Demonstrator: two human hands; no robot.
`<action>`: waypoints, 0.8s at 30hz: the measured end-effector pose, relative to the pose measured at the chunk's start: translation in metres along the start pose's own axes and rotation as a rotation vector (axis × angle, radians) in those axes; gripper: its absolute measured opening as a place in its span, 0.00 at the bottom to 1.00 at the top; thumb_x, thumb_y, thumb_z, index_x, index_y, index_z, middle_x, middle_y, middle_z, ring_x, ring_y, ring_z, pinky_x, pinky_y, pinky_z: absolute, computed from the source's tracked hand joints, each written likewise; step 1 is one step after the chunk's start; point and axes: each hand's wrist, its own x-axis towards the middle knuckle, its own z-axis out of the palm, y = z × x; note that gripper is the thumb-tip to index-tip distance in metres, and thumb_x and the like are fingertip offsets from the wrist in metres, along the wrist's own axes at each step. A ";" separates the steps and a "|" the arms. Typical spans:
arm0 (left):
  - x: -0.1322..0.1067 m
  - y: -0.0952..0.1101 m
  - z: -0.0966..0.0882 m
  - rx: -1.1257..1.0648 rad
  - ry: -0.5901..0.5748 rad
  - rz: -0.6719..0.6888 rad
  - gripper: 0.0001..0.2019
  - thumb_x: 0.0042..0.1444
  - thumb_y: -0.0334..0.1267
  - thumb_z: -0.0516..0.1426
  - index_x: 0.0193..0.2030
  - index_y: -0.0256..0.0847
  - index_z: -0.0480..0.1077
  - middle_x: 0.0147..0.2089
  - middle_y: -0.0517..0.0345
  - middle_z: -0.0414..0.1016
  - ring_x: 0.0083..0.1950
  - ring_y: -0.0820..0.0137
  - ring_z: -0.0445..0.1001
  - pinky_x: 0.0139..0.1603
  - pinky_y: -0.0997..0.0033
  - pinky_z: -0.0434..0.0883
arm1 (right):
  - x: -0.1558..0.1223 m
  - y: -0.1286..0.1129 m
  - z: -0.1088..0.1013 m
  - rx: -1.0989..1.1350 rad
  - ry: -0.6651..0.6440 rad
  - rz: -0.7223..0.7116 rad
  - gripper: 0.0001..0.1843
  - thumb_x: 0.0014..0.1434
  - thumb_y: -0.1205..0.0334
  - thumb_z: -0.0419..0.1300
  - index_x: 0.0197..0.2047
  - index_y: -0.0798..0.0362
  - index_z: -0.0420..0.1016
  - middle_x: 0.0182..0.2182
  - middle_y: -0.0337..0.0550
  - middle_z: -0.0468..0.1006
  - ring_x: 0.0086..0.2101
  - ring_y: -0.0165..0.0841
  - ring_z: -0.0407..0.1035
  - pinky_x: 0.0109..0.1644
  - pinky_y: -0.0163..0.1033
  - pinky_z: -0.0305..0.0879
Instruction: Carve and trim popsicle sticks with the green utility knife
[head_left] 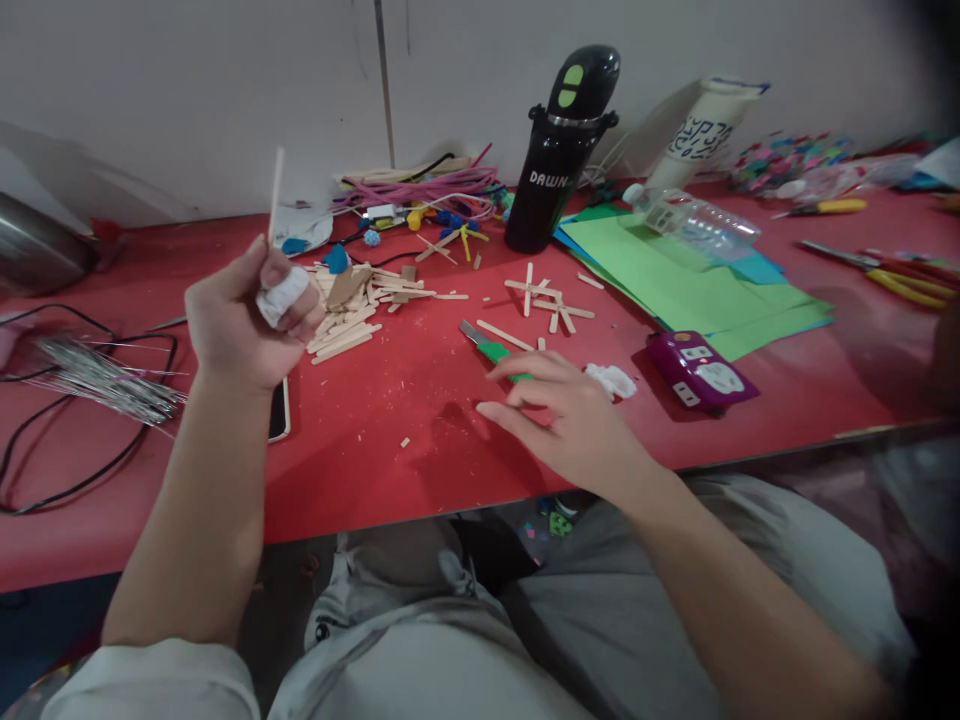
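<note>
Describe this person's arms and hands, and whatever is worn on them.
Both the left hand and the right hand are bare: no gloves, rings or watch show. A white wrap, perhaps a bandage, covers one left finger. Forearms are bare; a pale short sleeve ends at the left upper arm.

Craft workspace, hobby or school sort. Red table (390, 450) against plain white wall (225, 100). Left of black flask (559, 160): heap of wooden craft sticks (352, 320), bundled pink cords (435, 187). Right of flask: coloured paper sheets (675, 290), yellow-handled tools (911, 285). In front of flask: green utility knife (491, 350).
</note>
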 end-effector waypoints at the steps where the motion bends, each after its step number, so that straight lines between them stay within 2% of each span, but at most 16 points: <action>1: 0.002 -0.001 -0.004 0.117 -0.023 -0.022 0.22 0.63 0.36 0.44 0.17 0.40 0.60 0.16 0.64 0.47 0.16 0.77 0.44 0.18 0.71 0.45 | 0.000 0.001 0.000 -0.011 0.003 -0.003 0.16 0.66 0.61 0.57 0.25 0.51 0.73 0.41 0.49 0.81 0.44 0.39 0.75 0.53 0.48 0.69; 2: 0.003 -0.002 -0.009 0.262 -0.026 -0.001 0.20 0.61 0.35 0.47 0.17 0.40 0.60 0.16 0.63 0.49 0.17 0.77 0.46 0.19 0.71 0.45 | 0.001 0.001 -0.001 -0.030 0.000 0.004 0.16 0.66 0.61 0.57 0.27 0.51 0.75 0.45 0.49 0.80 0.47 0.40 0.74 0.55 0.51 0.68; 4: 0.005 -0.002 -0.016 0.634 -0.022 0.107 0.14 0.55 0.36 0.54 0.19 0.38 0.65 0.17 0.62 0.54 0.19 0.77 0.51 0.21 0.71 0.45 | 0.002 0.002 0.000 -0.071 -0.028 0.048 0.12 0.67 0.64 0.54 0.42 0.50 0.79 0.58 0.51 0.74 0.58 0.42 0.68 0.60 0.53 0.65; 5: 0.006 -0.002 -0.019 0.850 -0.076 0.117 0.14 0.55 0.38 0.55 0.20 0.38 0.66 0.17 0.63 0.55 0.21 0.77 0.51 0.23 0.72 0.46 | 0.003 0.002 0.000 -0.087 -0.044 0.070 0.13 0.67 0.64 0.53 0.49 0.50 0.78 0.62 0.52 0.70 0.61 0.43 0.64 0.61 0.53 0.65; 6: 0.007 0.000 -0.022 1.073 -0.156 0.096 0.14 0.56 0.40 0.56 0.22 0.38 0.67 0.19 0.63 0.58 0.23 0.77 0.53 0.25 0.72 0.49 | 0.004 0.002 0.000 -0.094 -0.066 0.083 0.14 0.66 0.63 0.54 0.51 0.51 0.77 0.62 0.52 0.69 0.62 0.43 0.64 0.60 0.51 0.66; 8: 0.009 0.004 -0.027 1.405 -0.331 0.005 0.16 0.58 0.45 0.54 0.23 0.39 0.68 0.20 0.62 0.60 0.24 0.75 0.56 0.28 0.71 0.53 | 0.007 0.003 -0.002 -0.070 -0.129 0.099 0.12 0.67 0.59 0.55 0.40 0.51 0.80 0.53 0.51 0.78 0.55 0.42 0.72 0.55 0.47 0.70; 9: 0.010 0.005 -0.031 1.527 -0.405 -0.044 0.16 0.58 0.47 0.54 0.24 0.39 0.68 0.20 0.62 0.62 0.25 0.74 0.59 0.29 0.71 0.55 | 0.007 0.004 -0.003 -0.063 -0.150 0.112 0.15 0.67 0.57 0.55 0.35 0.51 0.80 0.48 0.49 0.81 0.50 0.41 0.75 0.53 0.46 0.71; 10: 0.011 0.007 -0.034 1.595 -0.419 -0.050 0.16 0.57 0.48 0.53 0.24 0.40 0.68 0.20 0.61 0.62 0.26 0.73 0.60 0.30 0.70 0.55 | 0.008 0.005 -0.004 -0.074 -0.156 0.130 0.16 0.68 0.56 0.54 0.33 0.51 0.80 0.45 0.48 0.82 0.47 0.40 0.76 0.52 0.46 0.71; 11: 0.012 0.008 -0.039 1.625 -0.425 -0.037 0.17 0.58 0.49 0.52 0.24 0.40 0.67 0.21 0.61 0.63 0.26 0.72 0.62 0.30 0.70 0.56 | 0.008 0.008 -0.006 -0.107 -0.150 0.160 0.16 0.68 0.56 0.54 0.36 0.51 0.80 0.45 0.48 0.82 0.46 0.40 0.76 0.52 0.46 0.71; 12: 0.013 0.007 -0.043 1.637 -0.434 -0.024 0.17 0.58 0.49 0.51 0.25 0.40 0.67 0.22 0.61 0.65 0.28 0.71 0.63 0.31 0.71 0.57 | 0.008 0.010 -0.008 -0.170 -0.119 0.201 0.14 0.67 0.56 0.55 0.44 0.51 0.80 0.48 0.48 0.81 0.48 0.42 0.75 0.53 0.48 0.70; 13: 0.013 0.006 -0.046 1.642 -0.434 -0.013 0.18 0.58 0.50 0.50 0.24 0.40 0.66 0.23 0.60 0.65 0.28 0.71 0.64 0.32 0.71 0.58 | 0.007 0.014 -0.009 -0.254 -0.103 0.243 0.15 0.66 0.57 0.56 0.51 0.52 0.78 0.51 0.51 0.79 0.51 0.45 0.73 0.54 0.50 0.70; 15: 0.012 -0.001 -0.051 1.650 -0.435 -0.034 0.19 0.59 0.51 0.49 0.25 0.40 0.65 0.23 0.61 0.63 0.28 0.71 0.64 0.32 0.71 0.59 | 0.007 0.022 -0.008 -0.415 -0.124 0.369 0.22 0.63 0.53 0.60 0.56 0.54 0.74 0.52 0.56 0.77 0.51 0.51 0.72 0.50 0.54 0.70; 17: 0.009 -0.011 -0.053 1.649 -0.479 -0.026 0.19 0.59 0.51 0.48 0.24 0.40 0.63 0.23 0.60 0.64 0.29 0.71 0.64 0.32 0.71 0.59 | 0.009 0.030 -0.004 -0.507 -0.209 0.505 0.29 0.60 0.44 0.61 0.56 0.56 0.73 0.49 0.59 0.76 0.48 0.56 0.73 0.45 0.56 0.71; 18: 0.008 -0.016 -0.052 1.653 -0.514 -0.006 0.19 0.60 0.51 0.47 0.23 0.41 0.62 0.23 0.60 0.64 0.29 0.71 0.64 0.32 0.71 0.59 | 0.011 0.033 -0.002 -0.524 -0.258 0.515 0.29 0.60 0.43 0.60 0.56 0.57 0.73 0.49 0.60 0.76 0.49 0.56 0.72 0.46 0.55 0.71; 21: 0.005 -0.027 -0.052 1.665 -0.600 -0.007 0.19 0.61 0.50 0.46 0.26 0.41 0.64 0.25 0.60 0.67 0.29 0.71 0.65 0.33 0.71 0.60 | 0.017 0.037 0.006 -0.517 -0.382 0.473 0.22 0.67 0.51 0.53 0.55 0.58 0.71 0.49 0.60 0.75 0.49 0.52 0.72 0.47 0.52 0.68; 24: 0.004 -0.029 -0.057 1.662 -0.586 -0.032 0.19 0.62 0.51 0.46 0.26 0.41 0.64 0.25 0.60 0.67 0.29 0.70 0.65 0.32 0.70 0.60 | 0.022 0.035 0.007 -0.497 -0.432 0.484 0.16 0.68 0.57 0.47 0.48 0.58 0.69 0.44 0.59 0.75 0.42 0.49 0.73 0.40 0.48 0.65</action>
